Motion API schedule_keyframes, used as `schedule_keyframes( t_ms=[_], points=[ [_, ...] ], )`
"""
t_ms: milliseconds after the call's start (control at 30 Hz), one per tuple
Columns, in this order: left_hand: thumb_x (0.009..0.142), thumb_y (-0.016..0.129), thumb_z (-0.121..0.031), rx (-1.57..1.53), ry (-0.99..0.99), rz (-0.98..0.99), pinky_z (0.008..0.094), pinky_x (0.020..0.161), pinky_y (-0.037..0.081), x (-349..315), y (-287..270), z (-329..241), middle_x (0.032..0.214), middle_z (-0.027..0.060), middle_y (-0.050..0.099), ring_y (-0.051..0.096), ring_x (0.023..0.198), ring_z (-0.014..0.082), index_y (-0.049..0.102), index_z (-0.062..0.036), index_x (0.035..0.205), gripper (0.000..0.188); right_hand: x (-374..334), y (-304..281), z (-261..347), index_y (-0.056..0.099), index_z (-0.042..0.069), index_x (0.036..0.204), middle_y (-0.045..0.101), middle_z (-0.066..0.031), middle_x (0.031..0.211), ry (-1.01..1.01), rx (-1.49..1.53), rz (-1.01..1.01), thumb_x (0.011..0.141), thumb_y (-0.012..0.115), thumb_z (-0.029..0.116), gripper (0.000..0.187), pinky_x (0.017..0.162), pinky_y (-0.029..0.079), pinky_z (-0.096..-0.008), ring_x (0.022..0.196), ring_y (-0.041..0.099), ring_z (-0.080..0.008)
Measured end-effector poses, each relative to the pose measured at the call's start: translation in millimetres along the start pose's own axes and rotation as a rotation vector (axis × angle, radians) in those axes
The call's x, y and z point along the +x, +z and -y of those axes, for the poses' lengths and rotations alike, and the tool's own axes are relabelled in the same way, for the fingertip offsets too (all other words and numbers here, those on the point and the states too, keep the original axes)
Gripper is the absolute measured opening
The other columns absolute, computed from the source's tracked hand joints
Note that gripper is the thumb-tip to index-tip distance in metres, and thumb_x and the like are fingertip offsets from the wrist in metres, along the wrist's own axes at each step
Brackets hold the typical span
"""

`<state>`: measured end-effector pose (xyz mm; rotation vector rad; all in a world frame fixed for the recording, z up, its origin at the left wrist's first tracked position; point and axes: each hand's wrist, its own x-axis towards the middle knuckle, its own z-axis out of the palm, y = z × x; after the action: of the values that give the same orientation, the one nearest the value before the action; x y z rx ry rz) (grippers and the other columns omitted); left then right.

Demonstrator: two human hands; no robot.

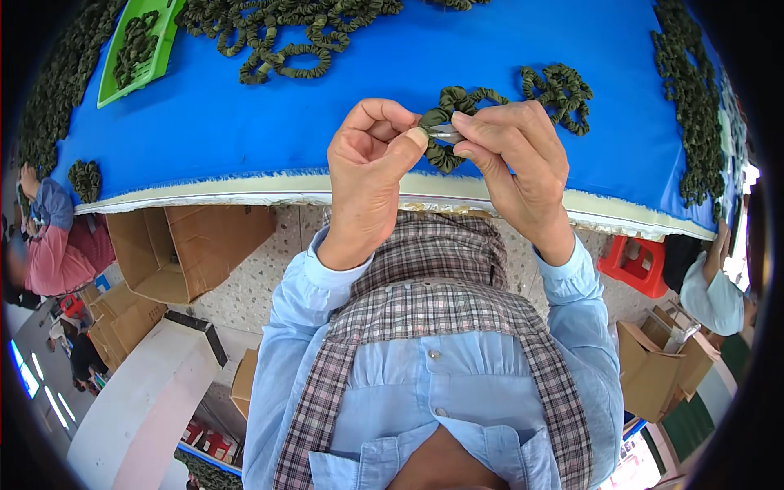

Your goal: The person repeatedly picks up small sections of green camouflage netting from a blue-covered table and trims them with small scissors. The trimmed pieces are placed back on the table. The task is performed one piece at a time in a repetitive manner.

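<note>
Pinched at its edge by my left hand (367, 175) is a dark green fabric scrunchie (446, 157), held above the table's near edge. The fingers of my right hand (527, 159) close round small silver thread snips (446, 133). Their pointed metal end reaches the scrunchie beside my left thumb; whether the blades touch cloth or a thread is too small to tell. Just behind my hands another dark green scrunchie (488, 95) lies on the blue cloth, partly hidden. A small cluster of scrunchies (559, 94) rests beyond my right hand.
Blue cloth (245, 131) covers the table. Loose scrunchies (302, 59) spread at the back, with heaps along both sides. A green plastic basket (158, 75) holds some at the far left. Below stand a cardboard box (216, 249) and a red stool (633, 282). Other people sit at both sides.
</note>
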<state>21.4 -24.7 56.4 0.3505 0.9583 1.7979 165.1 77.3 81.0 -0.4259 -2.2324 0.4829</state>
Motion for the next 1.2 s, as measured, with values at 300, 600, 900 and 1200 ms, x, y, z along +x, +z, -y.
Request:
schedule_keyframes(
  t_ms=[300, 600, 900, 1200],
  points=[
    [0.083, 0.068, 0.008, 0.108, 0.08, -0.044, 0.0201, 0.07, 0.048, -2, 3, -1, 0.092, 0.0044, 0.064, 0.057, 0.079, 0.0066, 0.058, -0.0019, 0.097, 0.02, -3, 1, -1, 0.07, 0.005, 0.093, 0.064, -0.0047, 0.083, -0.034, -0.061, -0.021, 0.065, 0.081, 0.003, 0.03, 0.056, 0.045, -0.0311, 0.07, 0.057, -0.0206],
    [0.082, 0.069, 0.008, 0.222, 0.161, -0.055, 0.0218, 0.07, 0.049, -2, 5, 0, 0.092, 0.0075, 0.065, 0.059, 0.08, 0.0095, 0.056, -0.0001, 0.101, 0.024, -2, 3, 0, 0.07, 0.005, 0.094, 0.064, -0.0053, 0.083, -0.015, -0.055, -0.012, 0.064, 0.081, 0.003, 0.032, 0.057, 0.046, -0.0315, 0.071, 0.058, -0.0213],
    [0.083, 0.068, 0.009, 0.271, 0.179, -0.073, 0.0224, 0.073, 0.049, -4, 6, 2, 0.092, 0.0076, 0.065, 0.059, 0.081, 0.0101, 0.056, 0.0005, 0.1, 0.023, -5, 5, -3, 0.069, 0.003, 0.095, 0.063, -0.0057, 0.083, 0.034, 0.002, 0.004, 0.069, 0.079, 0.006, 0.028, 0.059, 0.046, -0.0291, 0.071, 0.058, -0.0205],
    [0.087, 0.069, 0.005, 0.224, 0.183, -0.088, 0.0227, 0.074, 0.05, -3, 2, 10, 0.093, 0.007, 0.065, 0.058, 0.082, 0.009, 0.056, 0.0001, 0.101, 0.019, -6, 4, 13, 0.067, 0.003, 0.101, 0.063, -0.0032, 0.089, 0.439, 0.358, 0.088, 0.07, 0.083, 0.006, 0.035, 0.062, 0.044, -0.0233, 0.074, 0.057, -0.0115]
  ],
)
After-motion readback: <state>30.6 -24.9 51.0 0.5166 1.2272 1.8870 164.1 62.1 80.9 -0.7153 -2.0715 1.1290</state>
